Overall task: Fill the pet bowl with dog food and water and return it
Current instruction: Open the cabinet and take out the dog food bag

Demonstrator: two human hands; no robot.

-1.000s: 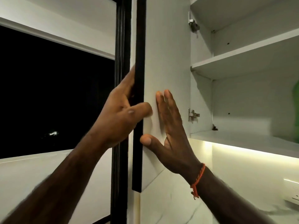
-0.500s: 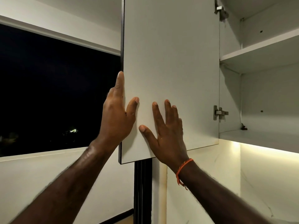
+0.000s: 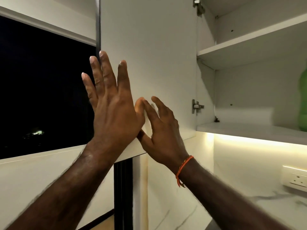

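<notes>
I see my left hand (image 3: 114,110) raised flat, fingers spread and pointing up against the white cupboard door (image 3: 149,63), which hangs open with its long side upright. My right hand (image 3: 163,131) sits just beside it, fingers loosely parted, gripping nothing. A blurred green thing (image 3: 303,100) stands on the lower shelf (image 3: 249,130); I can't make out a pet bowl
</notes>
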